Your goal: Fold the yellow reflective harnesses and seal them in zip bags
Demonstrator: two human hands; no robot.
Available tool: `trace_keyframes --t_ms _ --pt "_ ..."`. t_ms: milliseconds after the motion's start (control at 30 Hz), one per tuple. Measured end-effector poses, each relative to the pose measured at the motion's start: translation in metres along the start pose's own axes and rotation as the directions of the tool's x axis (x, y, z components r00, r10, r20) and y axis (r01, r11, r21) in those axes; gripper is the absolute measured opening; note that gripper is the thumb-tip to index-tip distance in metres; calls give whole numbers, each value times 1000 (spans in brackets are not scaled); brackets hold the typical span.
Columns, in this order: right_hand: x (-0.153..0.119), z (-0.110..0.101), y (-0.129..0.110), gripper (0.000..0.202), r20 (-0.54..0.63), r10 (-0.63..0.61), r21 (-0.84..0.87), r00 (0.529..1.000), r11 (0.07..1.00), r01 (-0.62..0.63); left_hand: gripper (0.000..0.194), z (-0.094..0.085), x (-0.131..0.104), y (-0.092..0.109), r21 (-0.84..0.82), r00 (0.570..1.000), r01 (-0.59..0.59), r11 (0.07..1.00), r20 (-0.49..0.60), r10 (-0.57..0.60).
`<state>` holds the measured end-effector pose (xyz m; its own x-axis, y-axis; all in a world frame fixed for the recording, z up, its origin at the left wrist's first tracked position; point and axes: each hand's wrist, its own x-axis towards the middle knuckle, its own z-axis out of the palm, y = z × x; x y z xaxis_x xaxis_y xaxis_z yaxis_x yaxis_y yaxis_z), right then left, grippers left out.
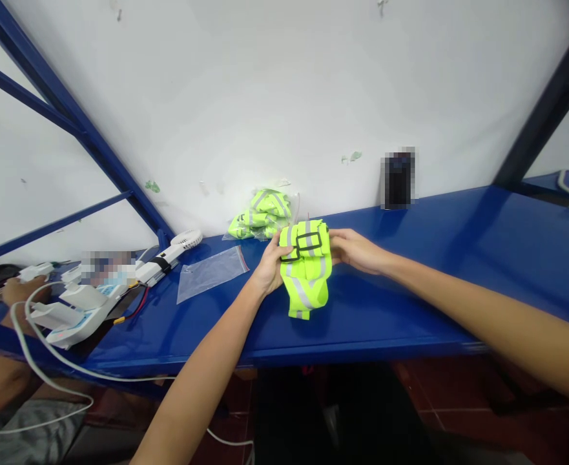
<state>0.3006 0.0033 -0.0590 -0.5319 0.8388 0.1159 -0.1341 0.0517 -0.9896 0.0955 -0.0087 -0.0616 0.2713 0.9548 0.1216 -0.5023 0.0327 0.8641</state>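
Observation:
Above the blue table I hold a bundle of neon-yellow reflective strap (308,268) with grey stripes and black buckles. My left hand (270,266) is closed on the bundle's left side, its thumb across the front by a buckle. At the right side, my right hand (351,250) grips the same bundle, its fingertips partly hidden behind it. A loose end of the strap hangs down toward the table. Close behind lie more neon-yellow straps in clear plastic bags (262,214). An unsealed-looking flat clear zip bag (212,274) rests left of my left hand.
The blue table (410,284) meets a white wall, where a dark phone-like object (398,181) leans. At left are a white handheld fan (186,240), a power strip (83,326) with plugs and white cables. Beyond the blue frame shows another person's hand (25,290).

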Motion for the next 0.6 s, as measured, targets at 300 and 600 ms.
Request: trace_keyframes --t_ms 300,600 --pt "1 -2 1 31 -179 -94 -148 979 987 68 60 6 -1 -4 24 998 8 1000 59 -9" --pt "-2 7 -2 38 -277 -205 -240 939 961 139 77 5 -2 -7 31 994 28 999 108 -31"
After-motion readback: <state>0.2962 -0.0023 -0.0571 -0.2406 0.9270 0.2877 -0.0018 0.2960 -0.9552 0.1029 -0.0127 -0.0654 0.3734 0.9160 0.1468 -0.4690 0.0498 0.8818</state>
